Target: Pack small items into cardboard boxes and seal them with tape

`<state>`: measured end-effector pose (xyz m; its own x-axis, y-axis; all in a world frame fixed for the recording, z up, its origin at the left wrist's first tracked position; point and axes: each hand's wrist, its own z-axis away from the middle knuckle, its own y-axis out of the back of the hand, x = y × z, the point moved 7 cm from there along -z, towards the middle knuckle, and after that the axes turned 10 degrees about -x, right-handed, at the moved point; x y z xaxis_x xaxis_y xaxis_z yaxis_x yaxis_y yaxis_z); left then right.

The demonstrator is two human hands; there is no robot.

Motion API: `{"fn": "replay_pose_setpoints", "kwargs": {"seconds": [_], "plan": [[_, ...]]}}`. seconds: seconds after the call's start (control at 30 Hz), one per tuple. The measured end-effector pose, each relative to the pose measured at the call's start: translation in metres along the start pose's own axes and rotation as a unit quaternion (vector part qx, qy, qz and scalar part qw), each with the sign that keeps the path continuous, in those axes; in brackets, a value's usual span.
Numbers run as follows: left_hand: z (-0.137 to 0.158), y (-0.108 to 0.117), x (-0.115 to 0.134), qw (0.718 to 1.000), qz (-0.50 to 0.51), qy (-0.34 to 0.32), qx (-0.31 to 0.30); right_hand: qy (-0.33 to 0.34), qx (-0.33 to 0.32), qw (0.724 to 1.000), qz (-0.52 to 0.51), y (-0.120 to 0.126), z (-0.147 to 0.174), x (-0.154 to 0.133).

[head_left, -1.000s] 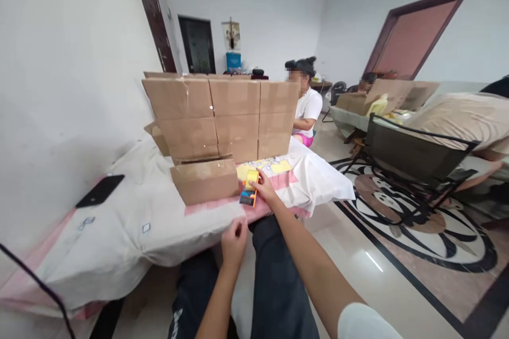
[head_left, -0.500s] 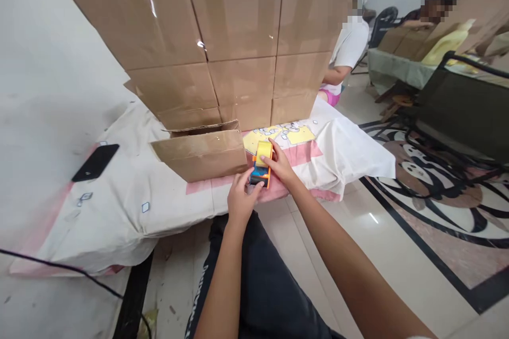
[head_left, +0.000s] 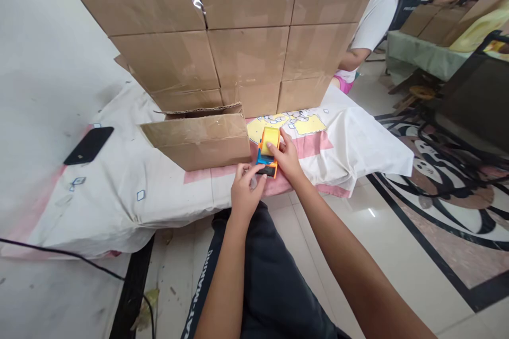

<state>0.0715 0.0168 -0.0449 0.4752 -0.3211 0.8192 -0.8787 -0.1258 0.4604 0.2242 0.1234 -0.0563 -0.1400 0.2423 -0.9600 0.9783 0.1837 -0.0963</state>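
A tape dispenser with an orange and blue frame and a yellow roll point(head_left: 271, 137) lies low over the near side of the cloth, just right of a small carton. My right hand point(head_left: 291, 161) grips it from the right, thumb across the yellow roll. At its dark near end, my left hand point(head_left: 245, 190) has thumb and forefinger closing on the edge, with the other fingers bent. Whether a strip of tape is between those fingertips is too small to see.
The carton point(head_left: 199, 140) has raised flaps. Behind it stands a wall of taped cardboard boxes point(head_left: 248, 53). A black phone point(head_left: 89, 145) lies left on the patterned cloth point(head_left: 170, 196). A person in a white shirt point(head_left: 376, 16) sits beyond the boxes; a dark chair point(head_left: 473, 95) stands right.
The view has tipped downward, so the boxes sit higher in the picture. My left fingers have shifted slightly at the dispenser's near end; my right hand keeps its hold.
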Motion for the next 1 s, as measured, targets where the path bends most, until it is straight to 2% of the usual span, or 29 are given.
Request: {"fn": "replay_pose_setpoints", "kwargs": {"seconds": [0.1, 0.23, 0.37, 0.5, 0.57, 0.67, 0.83, 1.0], "plan": [[-0.002, -0.003, -0.002, 1.0, -0.012, 0.006, -0.002, 0.002, 0.022, 0.999, 0.036, 0.002, 0.001, 0.0], [-0.001, -0.004, -0.001, 0.999, -0.033, -0.011, 0.015, -0.006, -0.048, 0.997, 0.066, -0.007, 0.001, -0.003], [0.003, -0.004, 0.002, 0.998, -0.026, -0.029, 0.042, -0.008, -0.069, 0.996, 0.058, -0.01, 0.005, -0.007], [0.006, 0.005, -0.007, 0.994, 0.032, 0.046, 0.098, -0.013, -0.079, 0.996, 0.046, -0.011, 0.008, -0.009], [0.002, 0.004, -0.012, 0.991, 0.065, 0.079, 0.085, -0.013, -0.08, 0.996, 0.043, -0.013, 0.01, -0.011], [-0.008, -0.002, -0.012, 0.991, 0.107, 0.076, 0.039, -0.006, -0.078, 0.996, 0.038, -0.02, 0.017, -0.016], [-0.004, -0.004, 0.007, 0.984, 0.167, 0.05, 0.026, 0.027, -0.019, 0.999, 0.022, -0.033, 0.037, -0.027], [0.019, 0.023, 0.048, 0.982, 0.166, 0.034, 0.088, 0.083, 0.019, 0.995, 0.046, -0.028, 0.047, -0.046]]}}
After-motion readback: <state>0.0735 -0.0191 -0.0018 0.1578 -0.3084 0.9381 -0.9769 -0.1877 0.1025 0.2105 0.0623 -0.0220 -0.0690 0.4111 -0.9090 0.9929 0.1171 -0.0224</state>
